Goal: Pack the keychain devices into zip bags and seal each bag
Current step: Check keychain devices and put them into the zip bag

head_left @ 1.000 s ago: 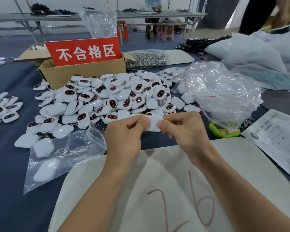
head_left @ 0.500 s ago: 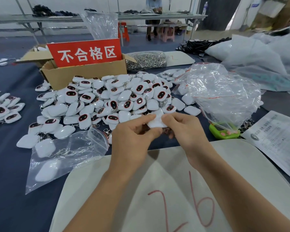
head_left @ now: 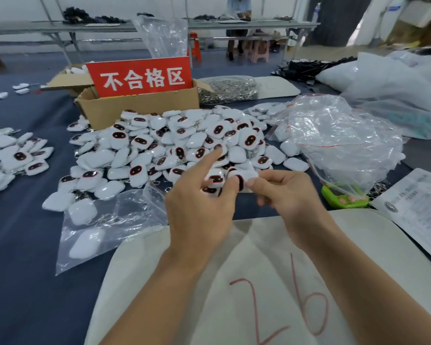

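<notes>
Up off the device point(head_left: 245, 175) has come the forefinger of the left hand point(head_left: 199, 205), now straight out over the pile point(head_left: 174, 145); its thumb touches the device, and whether the other fingers grip I can't tell. Nearest lies a white sack point(head_left: 271, 245) marked 26. Left of the hands, a bag point(head_left: 115, 220) holds a few devices. The right hand point(head_left: 291, 192) pinches the device just above the pile's near edge.

Keychain devices point(head_left: 184, 145) beyond counting — one box point(head_left: 139, 110), one sign point(head_left: 141, 77).
</notes>
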`<state>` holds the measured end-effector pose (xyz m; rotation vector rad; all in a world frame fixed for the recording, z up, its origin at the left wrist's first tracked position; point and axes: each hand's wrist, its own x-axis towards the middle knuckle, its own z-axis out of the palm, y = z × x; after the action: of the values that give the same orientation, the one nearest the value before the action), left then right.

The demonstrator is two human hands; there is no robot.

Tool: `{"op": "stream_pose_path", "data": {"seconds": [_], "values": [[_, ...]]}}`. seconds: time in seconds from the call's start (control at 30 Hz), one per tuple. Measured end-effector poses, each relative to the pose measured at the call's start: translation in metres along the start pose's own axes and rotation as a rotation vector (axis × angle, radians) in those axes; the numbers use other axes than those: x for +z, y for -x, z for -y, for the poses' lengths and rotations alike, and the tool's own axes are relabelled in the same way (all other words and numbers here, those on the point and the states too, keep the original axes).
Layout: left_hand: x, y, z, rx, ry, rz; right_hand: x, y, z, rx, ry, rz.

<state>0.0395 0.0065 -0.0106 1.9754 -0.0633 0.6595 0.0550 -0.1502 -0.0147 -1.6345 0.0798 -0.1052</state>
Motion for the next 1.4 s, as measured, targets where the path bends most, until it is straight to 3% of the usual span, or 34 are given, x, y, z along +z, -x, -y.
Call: {"op": "stream_pose_path", "data": {"seconds": [0.07, 0.17, 0.23, 0.33, 0.4, 0.6, 0.7, 0.77, 0.83, 1.07, 1.17, 1.4], "values": [[-0.015, -0.006, -0.003, 0.102, -0.106, 0.022, 0.001, -0.001, 0.001, 0.003, 0.037, -0.061], [-0.051, -0.032, -0.003, 0.123, -0.433, 0.229, 0.005, 0.002, 0.003, 0.021, 0.029, -0.053], [-0.078, -0.05, 0.008, 0.011, -0.619, 0.434, 0.007, 0.005, 0.003, 0.046, 0.029, -0.031], [-0.109, -0.065, 0.032, -0.32, -0.691, 0.831, 0.007, 0.006, 0.004, 0.06, 0.008, -0.031], [-0.115, -0.067, 0.046, -0.399, -0.687, 0.928, 0.006, 0.005, 0.005, 0.062, 0.013, -0.037], [-0.093, -0.063, 0.066, -0.307, -0.458, 0.661, 0.007, 0.003, 0.003, 0.07, 0.035, -0.037], [-0.069, -0.044, 0.056, -0.105, -0.371, 0.365, 0.008, 0.003, 0.003, 0.026, 0.008, -0.068], [-0.047, -0.024, 0.044, 0.047, -0.395, 0.287, 0.008, 0.003, 0.004, -0.025, -0.012, -0.075], [-0.031, -0.009, 0.036, 0.17, -0.365, 0.309, 0.01, 0.004, 0.004, -0.071, 0.007, -0.033], [-0.014, 0.003, 0.023, 0.334, -0.162, 0.42, 0.029, 0.012, -0.002, -0.12, 0.273, 0.032], [-0.012, 0.0, 0.022, 0.487, -0.184, 0.368, 0.034, 0.013, -0.001, -0.004, 0.171, 0.013], [-0.008, 0.0, 0.027, 0.586, -0.35, 0.46, 0.024, 0.013, 0.005, 0.167, -0.102, 0.011]]}}
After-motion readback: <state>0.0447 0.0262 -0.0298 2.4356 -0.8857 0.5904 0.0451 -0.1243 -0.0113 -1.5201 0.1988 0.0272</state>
